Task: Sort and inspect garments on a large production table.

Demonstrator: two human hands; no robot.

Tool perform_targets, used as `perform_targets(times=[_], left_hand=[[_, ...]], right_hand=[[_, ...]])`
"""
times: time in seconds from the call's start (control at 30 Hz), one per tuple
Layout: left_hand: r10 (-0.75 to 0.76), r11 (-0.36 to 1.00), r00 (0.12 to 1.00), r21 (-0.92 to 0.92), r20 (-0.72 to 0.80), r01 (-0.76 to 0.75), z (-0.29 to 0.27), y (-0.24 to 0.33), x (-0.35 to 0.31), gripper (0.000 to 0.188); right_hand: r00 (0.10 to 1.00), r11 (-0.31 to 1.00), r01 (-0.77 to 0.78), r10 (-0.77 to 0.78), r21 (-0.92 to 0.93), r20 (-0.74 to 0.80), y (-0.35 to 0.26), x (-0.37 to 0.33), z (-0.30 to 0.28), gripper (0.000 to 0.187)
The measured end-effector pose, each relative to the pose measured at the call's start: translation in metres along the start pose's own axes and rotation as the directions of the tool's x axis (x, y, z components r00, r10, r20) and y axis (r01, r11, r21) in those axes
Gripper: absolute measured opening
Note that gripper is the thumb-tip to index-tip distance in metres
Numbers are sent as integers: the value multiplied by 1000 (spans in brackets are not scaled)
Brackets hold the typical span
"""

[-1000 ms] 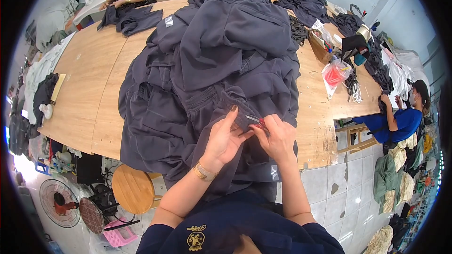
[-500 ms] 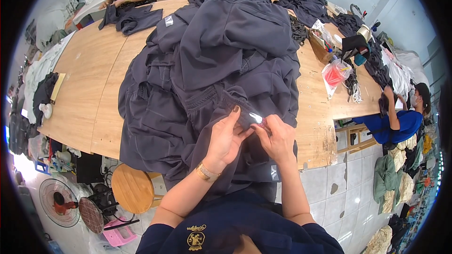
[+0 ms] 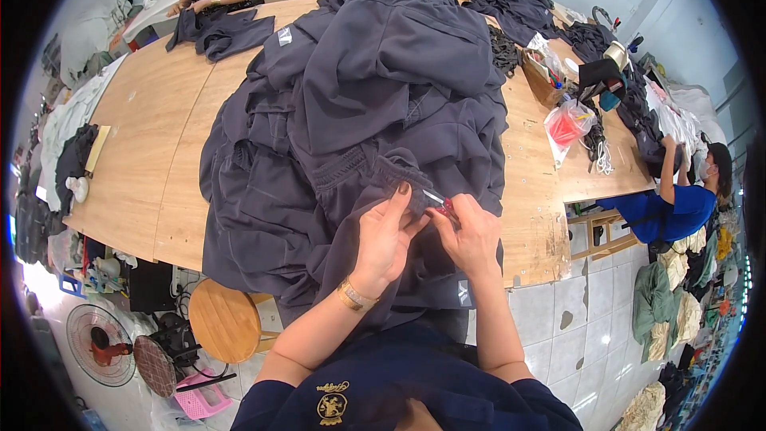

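Observation:
A big heap of dark grey garments (image 3: 383,112) covers the middle of the table in front of me. At its near side my left hand (image 3: 380,241) pinches the gathered elastic edge of a dark grey garment (image 3: 399,174) between thumb and fingers. Close beside it, my right hand (image 3: 468,239) is closed on a small, thin silvery tool (image 3: 434,195). The tool's bright tip lies against the held edge, and most of its body is hidden in my fingers. Its exact kind cannot be made out.
Beneath the heap is a wooden table (image 3: 132,160). A plastic bag with red contents (image 3: 568,124) and a cardboard box (image 3: 542,84) stand to the right. A round stool (image 3: 225,319) and fan (image 3: 100,343) are lower left. Several people work around the table.
The silvery tool has turned, showing a thinner bright sliver than before. My hands have barely moved. At the right, the person in blue has shifted their arms and the dark cloth.

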State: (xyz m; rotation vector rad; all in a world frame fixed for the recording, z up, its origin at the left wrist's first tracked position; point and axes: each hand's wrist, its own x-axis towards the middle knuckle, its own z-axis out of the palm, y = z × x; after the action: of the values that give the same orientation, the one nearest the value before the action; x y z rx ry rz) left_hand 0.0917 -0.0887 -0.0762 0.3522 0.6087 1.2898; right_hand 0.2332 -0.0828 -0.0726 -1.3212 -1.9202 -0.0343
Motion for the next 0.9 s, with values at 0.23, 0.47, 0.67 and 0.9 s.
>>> perform_targets(times=[0.23, 0.47, 0.67, 0.9], left_hand=[[25, 1000, 1000, 6, -7, -25, -2, -3, 0, 22], [26, 1000, 999, 2, -30, -26, -4, -6, 2, 22], [10, 1000, 999, -10, -33, -10, -1, -2, 1, 20], [36, 999, 999, 11, -16, -36, -1, -4, 1, 21]], right_hand=[[1000, 1000, -16, 16, 5, 7, 0, 0, 0, 32], [997, 988, -50, 59, 143, -56, -2, -1, -2, 33], [999, 991, -46, 45, 123, 17, 1, -1, -1, 33], [999, 999, -1, -1, 37, 42, 1, 1, -2, 33]])
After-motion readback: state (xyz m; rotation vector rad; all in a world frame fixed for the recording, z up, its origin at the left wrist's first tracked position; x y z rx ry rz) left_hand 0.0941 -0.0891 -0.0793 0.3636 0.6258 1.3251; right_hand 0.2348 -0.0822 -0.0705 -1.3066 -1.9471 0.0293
